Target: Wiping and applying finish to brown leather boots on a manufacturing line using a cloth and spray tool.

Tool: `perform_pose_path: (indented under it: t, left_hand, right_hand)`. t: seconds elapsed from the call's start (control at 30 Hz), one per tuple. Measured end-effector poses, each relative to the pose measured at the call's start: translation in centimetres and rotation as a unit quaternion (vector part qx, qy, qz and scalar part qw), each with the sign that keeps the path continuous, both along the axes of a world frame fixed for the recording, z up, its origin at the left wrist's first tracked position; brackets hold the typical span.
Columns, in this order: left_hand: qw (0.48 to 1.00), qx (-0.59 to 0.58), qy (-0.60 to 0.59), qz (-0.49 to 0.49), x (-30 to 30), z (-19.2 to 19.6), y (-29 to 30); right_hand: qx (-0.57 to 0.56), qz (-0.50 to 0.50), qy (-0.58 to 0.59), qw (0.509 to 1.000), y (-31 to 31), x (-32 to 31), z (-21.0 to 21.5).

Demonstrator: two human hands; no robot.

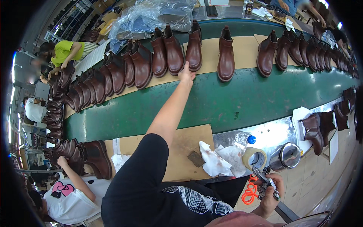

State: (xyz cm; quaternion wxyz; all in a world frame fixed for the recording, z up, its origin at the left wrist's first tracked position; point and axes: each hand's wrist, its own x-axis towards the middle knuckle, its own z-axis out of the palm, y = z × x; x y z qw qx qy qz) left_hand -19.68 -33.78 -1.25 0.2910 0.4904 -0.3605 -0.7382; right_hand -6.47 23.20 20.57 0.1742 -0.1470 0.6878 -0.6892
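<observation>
Two brown boots (173, 51) upright side by side on the green belt (227, 102), left hand (186, 73) at their soles, fingers spread against the nearer one, not yet closed. Likely stiff leather, moderately heavy, glossy and easily smudged; best taken by the shaft or heel. Right hand (269, 193) clamped on a spray gun (278, 162). Tape roll (254, 158) and rags (219, 157) on the tabletop (272, 132).

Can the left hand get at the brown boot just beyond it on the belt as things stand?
Probably yes. The left hand is stretched across the green belt, its fingers already at the heel of that brown boot, and nothing lies between them. The right hand holds a spray gun.
</observation>
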Motion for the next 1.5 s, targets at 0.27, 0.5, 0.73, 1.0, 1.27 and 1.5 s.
perform_pose_path:
  t: [0.27,0.5,0.73,1.0,1.27,1.5]
  left_hand:
    - [0.992,0.079,0.045,-0.091,-2.6,3.2,-1.4]
    - [0.974,0.116,0.128,-0.147,3.5,7.8,0.4]
    - [0.927,-0.037,0.327,-0.178,19.1,20.5,13.0]
    - [0.759,0.208,0.523,-0.326,26.6,17.9,17.7]
    - [0.93,-0.142,0.172,-0.291,36.1,12.1,24.1]
    - [0.919,-0.258,0.073,-0.287,42.0,11.9,28.2]
  right_hand:
    - [0.023,-0.019,0.012,0.999,-0.4,1.6,0.4]
    - [0.014,0.003,0.038,0.999,-0.1,3.3,1.7]
    - [-0.036,0.051,0.08,0.995,1.0,6.2,3.0]
    - [-0.038,0.122,0.122,0.984,-0.8,9.3,4.4]
    - [-0.012,0.149,0.185,0.971,-3.8,10.8,7.4]
    - [-0.051,0.154,0.242,0.957,-8.9,11.6,9.6]
